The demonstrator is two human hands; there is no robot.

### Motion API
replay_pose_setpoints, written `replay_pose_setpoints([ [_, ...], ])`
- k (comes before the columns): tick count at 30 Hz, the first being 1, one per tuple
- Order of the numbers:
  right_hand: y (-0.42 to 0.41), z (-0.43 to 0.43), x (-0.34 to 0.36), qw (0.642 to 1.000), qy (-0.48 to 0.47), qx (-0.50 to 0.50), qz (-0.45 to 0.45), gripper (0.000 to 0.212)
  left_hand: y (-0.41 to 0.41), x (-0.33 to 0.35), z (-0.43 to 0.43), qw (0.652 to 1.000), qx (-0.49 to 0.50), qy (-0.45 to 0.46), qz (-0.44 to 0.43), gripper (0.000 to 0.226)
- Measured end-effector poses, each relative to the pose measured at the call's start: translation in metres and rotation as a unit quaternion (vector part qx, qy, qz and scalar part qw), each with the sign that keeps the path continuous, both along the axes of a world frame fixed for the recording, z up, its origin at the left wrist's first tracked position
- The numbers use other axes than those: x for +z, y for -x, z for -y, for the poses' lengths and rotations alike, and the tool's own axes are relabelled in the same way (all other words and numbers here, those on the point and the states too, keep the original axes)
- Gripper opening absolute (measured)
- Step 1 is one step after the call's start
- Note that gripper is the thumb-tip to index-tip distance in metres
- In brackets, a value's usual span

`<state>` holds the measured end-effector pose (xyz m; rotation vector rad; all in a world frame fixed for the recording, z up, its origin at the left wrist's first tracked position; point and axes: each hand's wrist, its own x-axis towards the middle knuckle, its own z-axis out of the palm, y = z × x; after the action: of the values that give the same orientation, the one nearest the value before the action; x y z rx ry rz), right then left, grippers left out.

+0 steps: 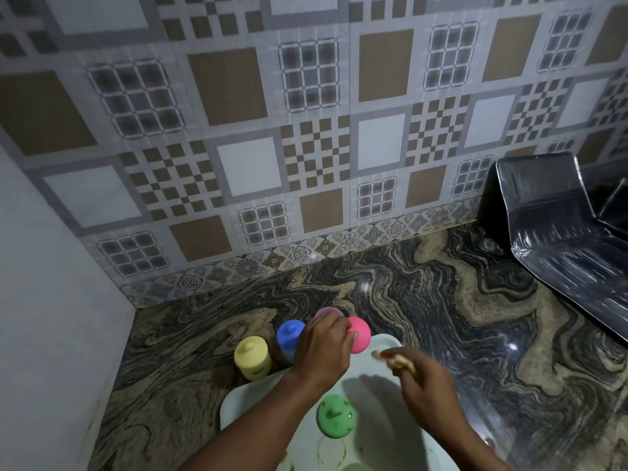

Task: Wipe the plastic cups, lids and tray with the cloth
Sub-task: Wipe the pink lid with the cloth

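Note:
My left hand [323, 348] grips a pink cup [361, 335] at the far rim of the white tray [234, 402]. My right hand [421, 385] holds a small crumpled cloth [396, 360], blurred, above the tray just right of the pink cup. A green lidded cup [335, 416] stands on the tray between my forearms. On the counter behind the tray stand a yellow lidded cup [252, 356], a blue lidded cup [289, 336] and a purple cup [328, 312], mostly hidden by my left hand.
The marbled stone counter [441, 300] runs to a tiled wall at the back and a plain white wall at the left. A dark metal dish rack [564, 239] stands at the right. Brownish stains mark the tray's near part.

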<state>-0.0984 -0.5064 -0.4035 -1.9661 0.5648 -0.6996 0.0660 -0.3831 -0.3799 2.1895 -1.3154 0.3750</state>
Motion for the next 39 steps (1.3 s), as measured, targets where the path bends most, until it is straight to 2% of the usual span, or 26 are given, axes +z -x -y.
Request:
replay_pose_setpoints([
  [1, -0.003, 0.001, 0.004, 0.991, -0.125, -0.034, 0.021, 0.021, -0.001, 0.002, 0.000, 1.000, 0.001, 0.010, 0.005, 0.017],
  [2, -0.006, 0.004, 0.009, 0.968, -0.243, -0.057, 0.036, 0.017, 0.000, 0.004, 0.000, 1.000, -0.001, 0.018, 0.011, 0.014],
  [5, -0.020, 0.007, 0.033, 0.862, -0.501, -0.044, 0.067, 0.050, 0.008, 0.008, 0.001, 0.998, -0.018, 0.047, 0.024, 0.010],
  [6, -0.024, 0.005, 0.043, 0.830, -0.551, -0.028, 0.079, 0.057, 0.012, 0.009, 0.001, 0.997, -0.027, 0.061, 0.029, 0.009],
  [7, -0.028, 0.003, 0.047, 0.813, -0.576, -0.020, 0.089, 0.061, 0.016, 0.010, 0.003, 0.996, -0.036, 0.073, 0.033, 0.008],
  [8, -0.031, -0.001, 0.050, 0.807, -0.583, -0.013, 0.098, 0.059, 0.019, 0.011, 0.004, 0.995, -0.042, 0.084, 0.036, 0.007],
  [9, -0.033, -0.005, 0.051, 0.817, -0.568, -0.013, 0.098, 0.052, 0.021, 0.011, 0.006, 0.994, -0.046, 0.091, 0.042, 0.006],
  [12, -0.034, -0.012, 0.051, 0.892, -0.446, -0.003, 0.073, 0.029, 0.026, 0.017, 0.005, 0.993, -0.049, 0.101, 0.046, 0.009],
  [14, -0.031, -0.010, 0.053, 0.922, -0.383, -0.003, 0.052, 0.024, 0.028, 0.026, 0.001, 0.993, -0.050, 0.103, 0.037, 0.018],
  [16, -0.028, -0.004, 0.055, 0.938, -0.346, 0.014, 0.021, 0.019, 0.024, 0.034, -0.001, 0.995, -0.019, 0.098, -0.011, 0.023],
  [17, -0.026, -0.002, 0.057, 0.942, -0.334, 0.031, 0.000, 0.016, 0.018, 0.041, 0.000, 0.994, 0.004, 0.090, -0.067, 0.026],
  [18, -0.025, 0.000, 0.060, 0.942, -0.330, 0.053, -0.016, 0.013, 0.012, 0.048, 0.003, 0.985, 0.024, 0.065, -0.158, 0.030],
  [19, -0.023, 0.001, 0.062, 0.941, -0.329, 0.075, -0.029, 0.014, 0.005, 0.054, 0.006, 0.960, 0.022, 0.034, -0.279, 0.031],
  [21, -0.021, 0.007, 0.065, 0.939, -0.318, 0.117, -0.050, 0.020, -0.002, 0.066, 0.009, 0.875, -0.020, -0.025, -0.484, 0.023],
  [22, -0.020, 0.009, 0.068, 0.940, -0.309, 0.133, -0.061, 0.022, -0.004, 0.071, 0.009, 0.848, -0.046, -0.055, -0.525, 0.019],
  [25, -0.018, 0.015, 0.077, 0.937, -0.293, 0.172, -0.078, 0.022, -0.009, 0.078, 0.004, 0.814, -0.099, -0.136, -0.556, 0.024],
  [27, -0.018, 0.019, 0.081, 0.933, -0.289, 0.193, -0.088, 0.029, -0.012, 0.074, 0.002, 0.791, -0.110, -0.158, -0.581, 0.021],
  [29, -0.018, 0.022, 0.084, 0.928, -0.297, 0.206, -0.087, 0.040, -0.013, 0.068, 0.002, 0.761, -0.130, -0.131, -0.621, 0.021],
  [32, -0.018, 0.028, 0.088, 0.925, -0.324, 0.190, -0.049, 0.034, -0.013, 0.068, 0.005, 0.724, -0.162, -0.043, -0.669, 0.024],
  [36, -0.018, 0.021, 0.082, 0.913, -0.381, 0.144, 0.022, 0.021, -0.011, 0.073, 0.008, 0.721, -0.146, 0.018, -0.677, 0.024],
  [39, -0.017, 0.011, 0.075, 0.906, -0.405, 0.114, 0.039, 0.017, -0.010, 0.068, 0.009, 0.710, -0.151, 0.008, -0.688, 0.030],
])
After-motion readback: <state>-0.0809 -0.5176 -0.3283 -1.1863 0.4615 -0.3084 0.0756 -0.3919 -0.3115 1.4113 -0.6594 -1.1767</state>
